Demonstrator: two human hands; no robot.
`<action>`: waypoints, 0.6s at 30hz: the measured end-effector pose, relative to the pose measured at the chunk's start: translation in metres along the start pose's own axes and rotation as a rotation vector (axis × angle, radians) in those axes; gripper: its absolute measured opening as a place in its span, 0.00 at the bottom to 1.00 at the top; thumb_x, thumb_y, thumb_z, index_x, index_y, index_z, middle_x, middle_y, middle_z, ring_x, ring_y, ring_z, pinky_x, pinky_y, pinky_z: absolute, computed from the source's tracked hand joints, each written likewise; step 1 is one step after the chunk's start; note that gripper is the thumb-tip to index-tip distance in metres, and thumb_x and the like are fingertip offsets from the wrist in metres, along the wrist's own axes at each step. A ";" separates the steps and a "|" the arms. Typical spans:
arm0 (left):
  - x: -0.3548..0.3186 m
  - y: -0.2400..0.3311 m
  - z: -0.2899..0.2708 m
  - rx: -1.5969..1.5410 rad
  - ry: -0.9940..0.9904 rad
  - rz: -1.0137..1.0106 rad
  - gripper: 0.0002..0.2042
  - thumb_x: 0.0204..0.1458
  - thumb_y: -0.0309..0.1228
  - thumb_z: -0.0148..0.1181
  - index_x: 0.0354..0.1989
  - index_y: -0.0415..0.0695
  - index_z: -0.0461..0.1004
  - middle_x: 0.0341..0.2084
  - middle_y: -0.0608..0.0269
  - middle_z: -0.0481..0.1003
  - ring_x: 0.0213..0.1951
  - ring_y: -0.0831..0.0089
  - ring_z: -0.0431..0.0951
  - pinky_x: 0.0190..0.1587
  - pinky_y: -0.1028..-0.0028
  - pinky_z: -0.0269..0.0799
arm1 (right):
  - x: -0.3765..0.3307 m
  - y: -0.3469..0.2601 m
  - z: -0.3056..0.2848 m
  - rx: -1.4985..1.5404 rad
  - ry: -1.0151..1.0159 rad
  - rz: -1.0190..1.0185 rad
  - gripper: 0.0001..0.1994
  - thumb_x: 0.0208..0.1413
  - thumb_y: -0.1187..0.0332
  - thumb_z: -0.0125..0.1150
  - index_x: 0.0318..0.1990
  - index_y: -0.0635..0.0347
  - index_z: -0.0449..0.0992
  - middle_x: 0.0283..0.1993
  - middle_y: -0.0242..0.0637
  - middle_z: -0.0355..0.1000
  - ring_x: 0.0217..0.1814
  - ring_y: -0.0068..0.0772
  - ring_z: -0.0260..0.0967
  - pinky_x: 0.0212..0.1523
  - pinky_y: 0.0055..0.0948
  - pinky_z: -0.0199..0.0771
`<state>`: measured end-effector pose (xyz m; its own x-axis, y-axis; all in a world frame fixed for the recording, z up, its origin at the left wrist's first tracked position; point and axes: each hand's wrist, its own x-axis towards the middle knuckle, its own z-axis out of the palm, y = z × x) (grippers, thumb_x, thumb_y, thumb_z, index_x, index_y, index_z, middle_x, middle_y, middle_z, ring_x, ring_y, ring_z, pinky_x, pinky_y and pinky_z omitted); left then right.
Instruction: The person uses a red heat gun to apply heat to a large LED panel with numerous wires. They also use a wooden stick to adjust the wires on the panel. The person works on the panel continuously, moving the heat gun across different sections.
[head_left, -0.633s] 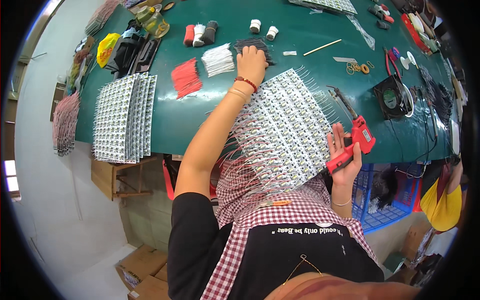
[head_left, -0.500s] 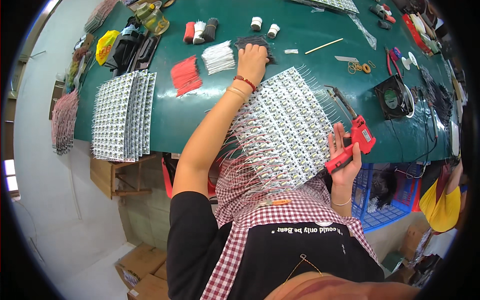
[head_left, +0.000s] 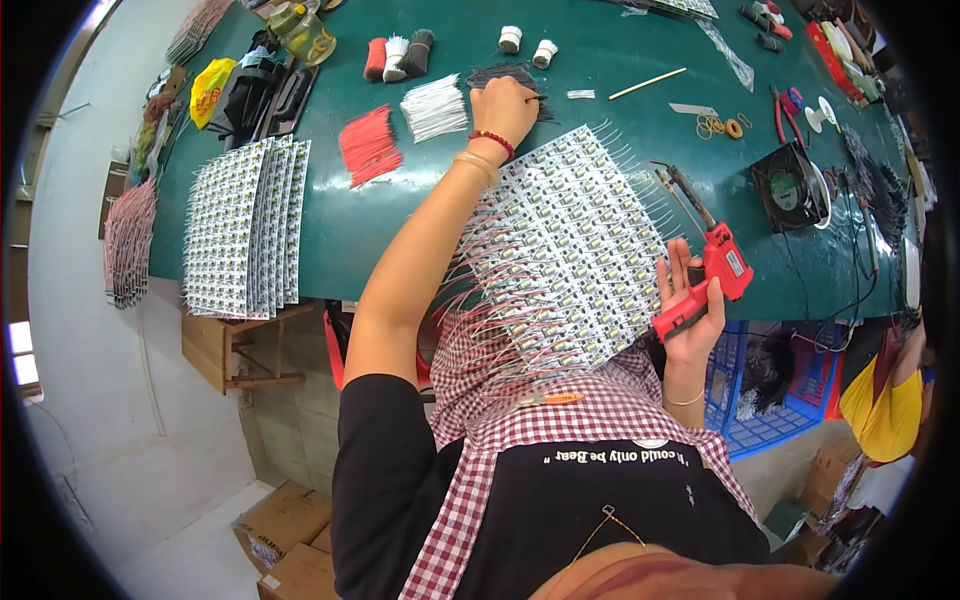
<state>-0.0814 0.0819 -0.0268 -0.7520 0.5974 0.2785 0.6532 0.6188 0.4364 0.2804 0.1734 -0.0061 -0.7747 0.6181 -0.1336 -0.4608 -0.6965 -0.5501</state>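
Observation:
My left hand [head_left: 506, 112] reaches over a loose pile of black wires [head_left: 503, 74] on the table. Its fingers are curled down into the wires, and the fingertips are partly hidden. My right hand [head_left: 690, 335] holds a red soldering gun [head_left: 727, 262] by its handle, the thumb over it and the other fingers partly stretched out. The gun's metal tip points away to the far left. Between my hands a white panel of small circuit boards [head_left: 570, 240] leans from the table edge to my lap. Red and white wires [head_left: 490, 300] stick out along its left side.
Piles of red wires [head_left: 369, 146] and white wires [head_left: 435, 107] lie left of the black ones. Several stacked board panels [head_left: 230, 230] stand at the left table edge. A small black fan [head_left: 788, 190] and red pliers [head_left: 787, 118] are at right. A blue crate [head_left: 770, 425] sits below.
My left hand has curled its fingers more tightly at the black wires. My right hand keeps the soldering gun in nearly the same place; the view has shifted slightly.

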 end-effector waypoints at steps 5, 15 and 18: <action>0.000 0.002 -0.005 -0.012 -0.013 -0.008 0.09 0.47 0.36 0.62 0.34 0.51 0.84 0.32 0.61 0.81 0.38 0.59 0.79 0.42 0.59 0.65 | 0.000 0.001 0.000 0.004 0.000 0.000 0.16 0.61 0.60 0.56 0.48 0.63 0.68 0.64 0.53 0.61 0.73 0.46 0.51 0.73 0.46 0.48; -0.001 0.008 -0.028 -0.739 0.230 -0.063 0.09 0.55 0.31 0.58 0.37 0.39 0.81 0.29 0.58 0.81 0.31 0.69 0.80 0.39 0.72 0.73 | 0.000 0.001 0.001 0.004 0.021 -0.008 0.16 0.60 0.60 0.57 0.48 0.63 0.68 0.63 0.53 0.62 0.72 0.46 0.51 0.72 0.45 0.48; -0.024 0.016 -0.035 -1.232 0.310 -0.224 0.11 0.59 0.28 0.56 0.44 0.33 0.77 0.29 0.62 0.79 0.33 0.78 0.77 0.41 0.80 0.72 | -0.002 0.001 0.002 -0.002 0.030 -0.014 0.16 0.60 0.60 0.57 0.48 0.63 0.68 0.63 0.54 0.62 0.72 0.46 0.51 0.72 0.45 0.48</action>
<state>-0.0561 0.0590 0.0036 -0.9314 0.2966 0.2108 0.1239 -0.2861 0.9501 0.2800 0.1709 -0.0044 -0.7544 0.6389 -0.1506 -0.4709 -0.6866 -0.5539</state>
